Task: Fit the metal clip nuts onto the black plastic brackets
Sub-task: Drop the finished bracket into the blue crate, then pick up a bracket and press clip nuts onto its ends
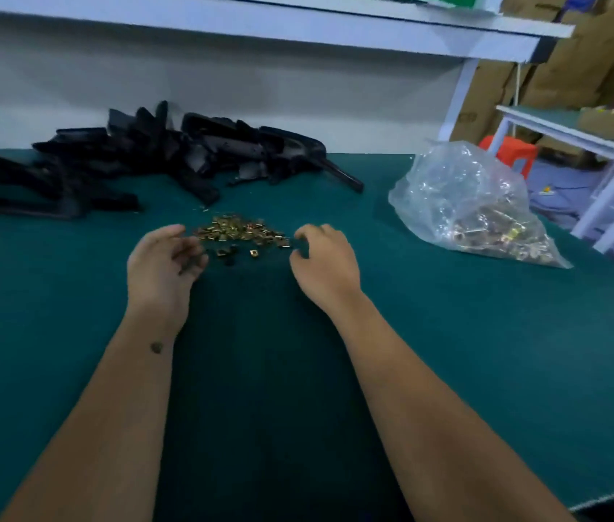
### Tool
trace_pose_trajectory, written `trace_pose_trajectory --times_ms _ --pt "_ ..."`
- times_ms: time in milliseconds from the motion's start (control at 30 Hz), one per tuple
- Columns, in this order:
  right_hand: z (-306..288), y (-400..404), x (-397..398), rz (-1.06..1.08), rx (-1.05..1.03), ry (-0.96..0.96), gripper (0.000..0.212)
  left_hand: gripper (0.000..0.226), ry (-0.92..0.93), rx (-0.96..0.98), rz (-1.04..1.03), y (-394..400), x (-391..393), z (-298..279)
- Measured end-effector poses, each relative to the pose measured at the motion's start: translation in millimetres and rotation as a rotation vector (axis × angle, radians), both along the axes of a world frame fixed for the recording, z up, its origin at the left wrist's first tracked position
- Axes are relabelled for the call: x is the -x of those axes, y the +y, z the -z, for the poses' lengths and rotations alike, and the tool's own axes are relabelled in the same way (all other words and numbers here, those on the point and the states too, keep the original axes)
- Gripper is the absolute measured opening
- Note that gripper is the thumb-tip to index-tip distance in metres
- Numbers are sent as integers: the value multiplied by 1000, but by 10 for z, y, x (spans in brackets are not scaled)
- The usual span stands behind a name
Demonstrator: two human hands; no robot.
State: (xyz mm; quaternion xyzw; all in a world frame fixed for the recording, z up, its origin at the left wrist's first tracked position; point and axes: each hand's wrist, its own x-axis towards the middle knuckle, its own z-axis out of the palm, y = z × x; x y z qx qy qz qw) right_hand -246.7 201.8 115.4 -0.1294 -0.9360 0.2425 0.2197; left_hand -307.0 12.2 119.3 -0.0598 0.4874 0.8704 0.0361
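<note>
We have the clip nuts [239, 229] heaped mid-table [448, 352] between our left hand [164, 258] and right hand [324, 259], the brackets [128, 160] piled behind to the left, a plastic bag [475, 205] to the right.

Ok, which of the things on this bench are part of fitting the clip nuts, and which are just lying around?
Part of the job:
- loose clip nuts, heaped between the hands
- black plastic brackets, piled at the back left
- clear bag on the right, apparently holding more metal parts

Just lying about:
- cardboard boxes
- red stool
- side table
</note>
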Motion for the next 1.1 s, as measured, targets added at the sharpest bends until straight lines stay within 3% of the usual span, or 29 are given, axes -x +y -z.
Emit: trace_pose_trajectory --times_ms 100,233,333,433,533,600,667,767,967,1100 --pt "-1 -83 274 -27 -3 10 29 12 -48 -91 -95 -67 193 2" --pt "-27 -226 713 -101 -1 33 27 11 -74 -133 -52 -7 410 -21" --pt "-71 -345 1143 -170 17 -26 27 22 -155 -254 -23 -15 561 -16" --pt "-148 -445 1598 -226 177 -78 31 35 -247 -418 -14 -68 679 7" --pt "-180 -526 1983 -266 337 -163 44 27 -296 -498 -24 -125 762 30" --pt "-157 -595 2168 -218 209 -313 55 24 -311 -532 -28 -132 785 41" --pt "-125 -662 2274 -110 59 -359 47 27 -316 -557 -26 -132 809 60" --pt "-151 -663 2280 -55 225 -188 12 25 -318 -548 -12 -141 821 78" --pt "-271 -370 1849 -30 495 152 18 22 -303 -534 77 -151 760 39" --pt "-194 -313 1364 -86 621 235 30 39 -300 -507 302 -133 671 -35"
